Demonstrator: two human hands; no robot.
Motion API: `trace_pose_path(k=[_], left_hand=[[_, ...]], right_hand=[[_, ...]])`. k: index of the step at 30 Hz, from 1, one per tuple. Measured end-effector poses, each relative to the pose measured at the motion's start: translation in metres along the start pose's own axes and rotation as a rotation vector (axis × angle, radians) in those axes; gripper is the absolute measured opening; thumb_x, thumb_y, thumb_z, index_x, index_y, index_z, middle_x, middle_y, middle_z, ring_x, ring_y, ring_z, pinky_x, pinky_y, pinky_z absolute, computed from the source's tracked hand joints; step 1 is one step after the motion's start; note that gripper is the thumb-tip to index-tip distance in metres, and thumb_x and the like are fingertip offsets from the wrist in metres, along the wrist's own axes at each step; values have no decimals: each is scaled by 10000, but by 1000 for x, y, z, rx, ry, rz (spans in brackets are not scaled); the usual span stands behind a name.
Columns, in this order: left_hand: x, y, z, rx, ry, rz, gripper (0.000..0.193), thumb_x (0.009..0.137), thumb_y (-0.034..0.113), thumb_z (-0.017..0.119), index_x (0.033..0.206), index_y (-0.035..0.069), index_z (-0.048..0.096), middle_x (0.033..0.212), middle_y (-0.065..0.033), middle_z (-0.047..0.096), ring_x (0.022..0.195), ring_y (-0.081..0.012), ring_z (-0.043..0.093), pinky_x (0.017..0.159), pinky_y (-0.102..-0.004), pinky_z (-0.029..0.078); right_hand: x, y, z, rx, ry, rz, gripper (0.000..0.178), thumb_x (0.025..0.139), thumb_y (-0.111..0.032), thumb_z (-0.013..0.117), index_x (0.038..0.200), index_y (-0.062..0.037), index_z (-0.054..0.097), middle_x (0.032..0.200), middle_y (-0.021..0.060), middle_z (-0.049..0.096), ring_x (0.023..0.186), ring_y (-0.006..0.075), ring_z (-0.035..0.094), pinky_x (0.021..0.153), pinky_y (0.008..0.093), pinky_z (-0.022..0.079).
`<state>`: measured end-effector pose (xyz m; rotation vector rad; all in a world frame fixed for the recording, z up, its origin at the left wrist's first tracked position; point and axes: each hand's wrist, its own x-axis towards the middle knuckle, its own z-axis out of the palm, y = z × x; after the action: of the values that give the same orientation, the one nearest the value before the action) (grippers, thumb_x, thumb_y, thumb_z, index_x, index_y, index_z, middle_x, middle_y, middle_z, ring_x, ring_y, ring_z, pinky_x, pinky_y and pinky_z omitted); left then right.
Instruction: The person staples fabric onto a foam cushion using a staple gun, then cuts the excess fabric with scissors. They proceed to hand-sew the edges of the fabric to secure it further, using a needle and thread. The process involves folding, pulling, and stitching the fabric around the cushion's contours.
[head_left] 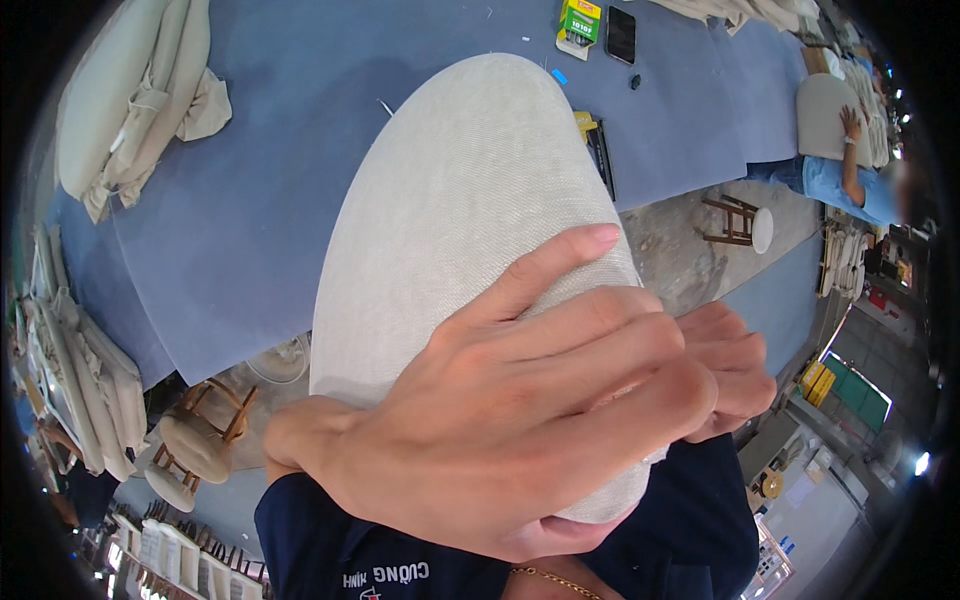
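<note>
A padded cushion (470, 200) in pale beige woven fabric, rounded at its far end, is tilted up close in front of my chest. My left hand (530, 410) lies across its near part. One finger is stretched over the fabric and the others are curled around the right edge. Just beyond that edge is my right hand (725, 370), its fingers bent into a fist against the cushion's side. Whatever it pinches there is hidden behind my left hand and the cushion.
A blue-covered table (280, 190) carries a green-yellow box (579, 27), a phone (621, 36) and a black-yellow tool (598, 155), partly hidden. Covered cushions (130, 100) are piled left. A stool (740, 225) stands right; a co-worker (850, 180) handles another cushion at far right.
</note>
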<state>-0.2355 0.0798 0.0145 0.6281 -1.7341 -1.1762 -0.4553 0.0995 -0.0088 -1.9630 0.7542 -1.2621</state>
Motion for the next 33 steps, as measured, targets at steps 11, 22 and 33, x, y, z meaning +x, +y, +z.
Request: trace_pose_path(k=[11, 22, 33], left_hand=[[0, 3, 1, -19, -55, -38, 477, 560, 206, 879, 979, 107, 676, 842, -37, 637, 890, -255, 676, 1127, -528, 353], [-1, 7, -3, 20, -79, -64, 453, 570, 221, 866, 960, 89, 678, 888, -55, 688, 887, -288, 688, 1111, -567, 350], [-19, 34, -104, 255, 86, -100, 732, 544, 328, 917, 1129, 55, 571, 1081, -123, 705, 1148, -339, 641, 1151, -569, 313]], right_hand=[[6, 28, -14, 231, -176, -45, 348, 866, -278, 809, 698, -4, 672, 504, -7, 370, 369, 139, 330, 426, 320, 169], [19, 34, -3, 340, -252, -154, 249, 884, -148, 783, 757, 24, 654, 571, 24, 424, 394, 168, 424, 407, 335, 218], [60, 43, 15, -11, -210, 73, 179, 920, -181, 718, 825, -30, 709, 610, 58, 571, 488, 221, 543, 480, 334, 408]])
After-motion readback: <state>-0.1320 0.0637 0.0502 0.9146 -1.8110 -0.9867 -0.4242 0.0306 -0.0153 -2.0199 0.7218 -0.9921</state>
